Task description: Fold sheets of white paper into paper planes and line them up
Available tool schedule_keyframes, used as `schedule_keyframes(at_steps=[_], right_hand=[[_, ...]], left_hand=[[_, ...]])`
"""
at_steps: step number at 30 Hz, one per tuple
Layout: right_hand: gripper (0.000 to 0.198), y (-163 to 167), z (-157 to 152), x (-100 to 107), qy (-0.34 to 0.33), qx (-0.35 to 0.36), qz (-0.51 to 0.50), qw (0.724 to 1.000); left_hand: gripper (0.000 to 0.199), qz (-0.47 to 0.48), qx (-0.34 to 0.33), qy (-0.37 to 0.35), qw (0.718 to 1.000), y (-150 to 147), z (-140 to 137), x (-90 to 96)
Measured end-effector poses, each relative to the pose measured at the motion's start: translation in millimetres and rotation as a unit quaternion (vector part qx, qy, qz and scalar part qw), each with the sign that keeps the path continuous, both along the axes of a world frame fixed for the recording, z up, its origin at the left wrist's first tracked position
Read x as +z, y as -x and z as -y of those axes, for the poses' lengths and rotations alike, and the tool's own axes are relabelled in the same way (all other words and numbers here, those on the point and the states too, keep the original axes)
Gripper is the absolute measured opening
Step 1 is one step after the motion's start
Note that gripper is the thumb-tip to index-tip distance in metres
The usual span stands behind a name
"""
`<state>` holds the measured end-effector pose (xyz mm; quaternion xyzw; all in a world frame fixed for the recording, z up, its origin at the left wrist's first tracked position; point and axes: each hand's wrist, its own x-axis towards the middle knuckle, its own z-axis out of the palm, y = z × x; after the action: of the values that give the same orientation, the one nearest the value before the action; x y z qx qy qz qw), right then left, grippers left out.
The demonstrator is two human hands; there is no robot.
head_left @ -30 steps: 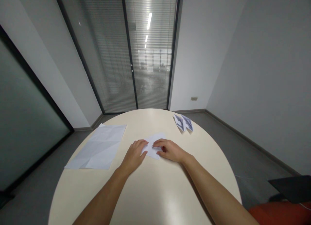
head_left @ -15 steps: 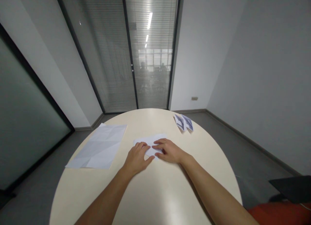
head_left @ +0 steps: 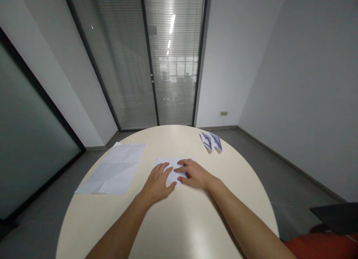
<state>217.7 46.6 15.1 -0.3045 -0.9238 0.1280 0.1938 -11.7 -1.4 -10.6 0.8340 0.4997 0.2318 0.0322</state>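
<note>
A small piece of folded white paper (head_left: 172, 162) lies on the table in front of me, partly covered by both hands. My left hand (head_left: 158, 181) rests on its left side, fingers spread and thumb pointing right. From the other side, my right hand (head_left: 195, 174) touches the paper with its fingers apart. A narrow gap separates the fingertips of the two hands. The folds beneath my fingers are hidden.
A large creased sheet of white paper (head_left: 112, 169) lies on the left of the round cream table (head_left: 167, 221). Two folded paper pieces (head_left: 212, 141) stand near the far right edge. A dark flat object (head_left: 335, 217) and something red (head_left: 321, 247) are at lower right.
The folded paper has turned slightly, so its far edge now runs nearly level instead of slanting up to the right. Both hands have shifted only a little and stay on it.
</note>
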Motion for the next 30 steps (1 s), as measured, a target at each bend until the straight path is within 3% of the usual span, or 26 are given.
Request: schedule_keyframes(at_steps=[8,16,22,30], right_hand=[[0.038,-1.1,1.0,-3.7,-0.002,-0.024,0.029,0.999],[0.040,-2.8,4.3,6.9,0.002,-0.066,0.074,0.995],[0.046,-2.1,3.7,1.6,-0.007,-0.059,0.052,0.997],[0.053,-3.7,1.4,1.9,-0.006,0.010,0.020,1.000]], left_hand=[[0.046,-0.014,-0.025,0.009,1.000,2.1,-0.4,2.9],[0.047,-0.069,0.006,0.002,0.998,2.7,-1.7,0.2],[0.044,-0.056,-0.018,0.004,0.998,5.6,-3.3,-0.8],[0.037,-0.027,-0.028,-0.008,0.999,6.2,-3.8,-3.2]])
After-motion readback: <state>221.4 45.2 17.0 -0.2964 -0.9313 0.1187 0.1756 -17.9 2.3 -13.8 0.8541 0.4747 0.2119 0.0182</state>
